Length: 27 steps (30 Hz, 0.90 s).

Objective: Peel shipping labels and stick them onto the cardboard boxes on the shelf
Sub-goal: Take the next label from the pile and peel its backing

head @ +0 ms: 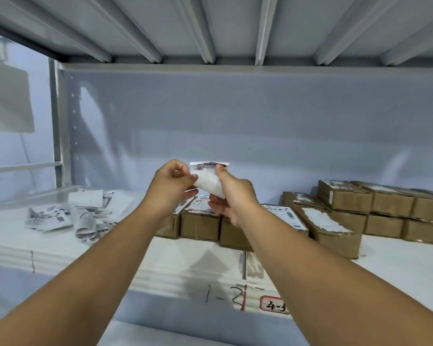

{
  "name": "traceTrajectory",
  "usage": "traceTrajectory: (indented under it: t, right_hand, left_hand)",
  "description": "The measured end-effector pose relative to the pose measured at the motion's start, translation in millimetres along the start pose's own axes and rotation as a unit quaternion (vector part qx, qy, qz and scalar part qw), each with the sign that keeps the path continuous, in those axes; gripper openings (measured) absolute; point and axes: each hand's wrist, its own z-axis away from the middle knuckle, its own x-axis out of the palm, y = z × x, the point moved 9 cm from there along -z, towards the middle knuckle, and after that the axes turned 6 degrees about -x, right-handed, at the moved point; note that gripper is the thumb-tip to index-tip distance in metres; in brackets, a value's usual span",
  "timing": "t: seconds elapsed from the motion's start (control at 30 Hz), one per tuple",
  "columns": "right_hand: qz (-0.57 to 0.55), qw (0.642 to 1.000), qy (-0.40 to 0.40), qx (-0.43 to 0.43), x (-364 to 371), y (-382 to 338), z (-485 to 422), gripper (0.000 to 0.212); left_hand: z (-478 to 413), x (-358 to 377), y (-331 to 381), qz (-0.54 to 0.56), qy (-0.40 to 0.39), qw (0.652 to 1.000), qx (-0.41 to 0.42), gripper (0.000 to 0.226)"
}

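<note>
Both hands are raised over the shelf, holding one white shipping label [209, 182] between them. My left hand [171, 187] pinches its left edge with thumb and fingertips. My right hand [231, 196] grips the right side, thumb on top near the printed strip. The paper is bent and partly folded back. Under the hands stands a row of small cardboard boxes [200, 222] with labels on top. Another labelled box [325, 227] lies to the right of the row.
A heap of crumpled label papers [68, 216] lies on the white shelf [175, 260] at the left. Stacked cardboard boxes [385, 208] fill the back right. A metal upright [58, 126] stands at the left, and the upper shelf hangs overhead.
</note>
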Motion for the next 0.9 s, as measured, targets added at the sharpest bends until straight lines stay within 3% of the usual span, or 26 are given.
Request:
traceTrajectory:
  t: [0.13,0.3,0.5,0.6,0.77,0.9]
  right_hand:
    - [0.006,1.0,-0.011,0.004,-26,-12,19,0.032]
    - [0.003,0.999,-0.032,-0.006,-59,-31,36,0.008]
    - [0.052,0.989,-0.14,-0.005,-78,-39,54,0.037]
    - [0.092,0.984,-0.153,-0.031,-97,-46,59,0.052]
    - [0.289,0.942,-0.152,-0.073,-132,-59,61,0.075]
    - [0.29,0.943,-0.121,-0.106,-149,-75,58,0.06]
  left_hand:
    - [22,29,1,0.03,-0.046,0.995,-0.08,0.025]
    - [51,73,8,0.005,-0.125,0.988,-0.091,0.031]
    - [65,113,25,-0.047,-0.144,0.988,-0.033,0.07]
    - [65,125,28,-0.153,-0.124,0.98,0.009,0.074]
    - [74,136,46,-0.407,-0.009,0.899,0.162,0.065]
    - [85,152,61,-0.505,0.026,0.828,0.241,0.052]
